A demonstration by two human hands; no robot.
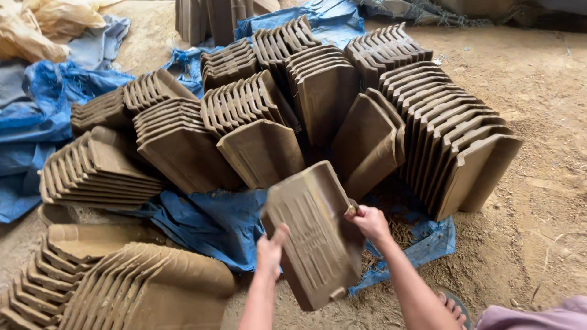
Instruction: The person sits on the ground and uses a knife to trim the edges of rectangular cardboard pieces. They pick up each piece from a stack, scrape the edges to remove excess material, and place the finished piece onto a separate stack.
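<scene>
Clay tile held up over dirt floor, stacks all around.
Rows of stacked tiles (pixel 428 116) are leaned on blue sheeting (pixel 208 220). One ribbed tile (pixel 315 235) is gripped tilted above the sheeting, left hand (pixel 271 249) clasped on its left edge, right hand (pixel 369 221) on its right.

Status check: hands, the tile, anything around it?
Left hand and right hand both grip one brown clay tile. Tilted, ribbed side up. Stacked tiles close ahead, blue tarp beneath.

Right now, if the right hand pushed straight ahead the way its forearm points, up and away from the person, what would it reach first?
Probably the leaning clay tile stack just beyond the right hand, which grips the held tile; depth is unclear.
</scene>
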